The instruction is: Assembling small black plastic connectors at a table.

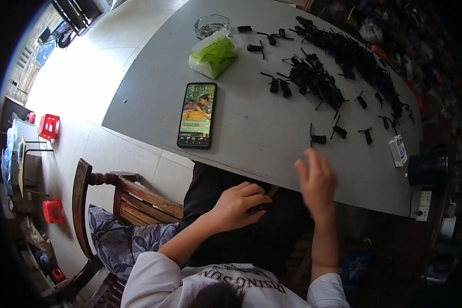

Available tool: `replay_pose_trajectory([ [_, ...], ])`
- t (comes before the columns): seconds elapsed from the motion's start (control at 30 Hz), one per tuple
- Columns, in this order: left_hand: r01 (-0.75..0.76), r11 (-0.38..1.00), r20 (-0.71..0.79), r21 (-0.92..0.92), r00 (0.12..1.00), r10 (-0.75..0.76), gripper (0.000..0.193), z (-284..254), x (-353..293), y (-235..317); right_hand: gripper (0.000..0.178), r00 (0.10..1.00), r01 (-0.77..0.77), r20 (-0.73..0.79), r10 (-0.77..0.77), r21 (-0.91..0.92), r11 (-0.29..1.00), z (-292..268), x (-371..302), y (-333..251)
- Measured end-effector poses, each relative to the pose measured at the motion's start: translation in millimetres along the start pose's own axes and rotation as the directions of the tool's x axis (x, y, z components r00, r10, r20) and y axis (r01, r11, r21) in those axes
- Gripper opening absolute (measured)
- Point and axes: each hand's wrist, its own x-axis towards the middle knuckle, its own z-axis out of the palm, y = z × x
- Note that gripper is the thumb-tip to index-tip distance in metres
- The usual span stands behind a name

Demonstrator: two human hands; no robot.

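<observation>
My left hand is over my lap, below the table's front edge. Its fingers curl round a small dark thing that mostly hides in the palm, so I cannot make out its kind. Over the table's front edge, my right hand is raised with fingers stretched forward and thumb apart, slightly blurred, nothing visible in it. Just beyond its fingertips lies a small black plastic part with a thin stem. Similar loose parts lie close by. Farther back are a heap of black parts and a long curved row of them.
On the grey table are a phone showing a video, a green and white packet and a glass ashtray. A small white box stands at the right, near a dark cylindrical container. A wooden chair is at my left.
</observation>
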Motion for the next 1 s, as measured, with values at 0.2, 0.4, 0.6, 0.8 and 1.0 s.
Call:
replay_pose_trajectory([
  [0.2,-0.060,0.993,-0.016,0.102,0.998,0.062,0.040,3.1,1.4,4.3,0.026,0.964,-0.229,0.049,0.262,-0.351,0.908,22.6,33.3,20.3],
  [0.4,0.288,0.739,-0.049,-0.609,0.916,-0.398,0.035,-2.0,-3.2,-1.9,0.026,0.941,-0.212,0.319,-0.115,0.818,0.534,18.9,-16.2,-5.2],
  [0.6,0.197,0.475,0.048,-0.858,0.950,-0.308,0.030,6.3,-12.2,-4.7,0.020,0.913,-0.408,0.396,-0.100,0.897,-0.168,23.4,-62.5,-35.2],
  [0.8,0.099,0.819,0.090,-0.565,0.994,-0.058,0.020,-20.6,-3.8,7.8,0.031,0.768,-0.627,0.579,-0.272,0.767,-0.139,3.4,-67.5,-33.0],
  [1.0,-0.018,0.829,0.142,-0.559,0.983,0.117,0.018,-23.3,-2.9,13.7,0.032,0.606,-0.721,0.620,-0.498,0.693,-0.014,1.6,-71.8,-25.0],
])
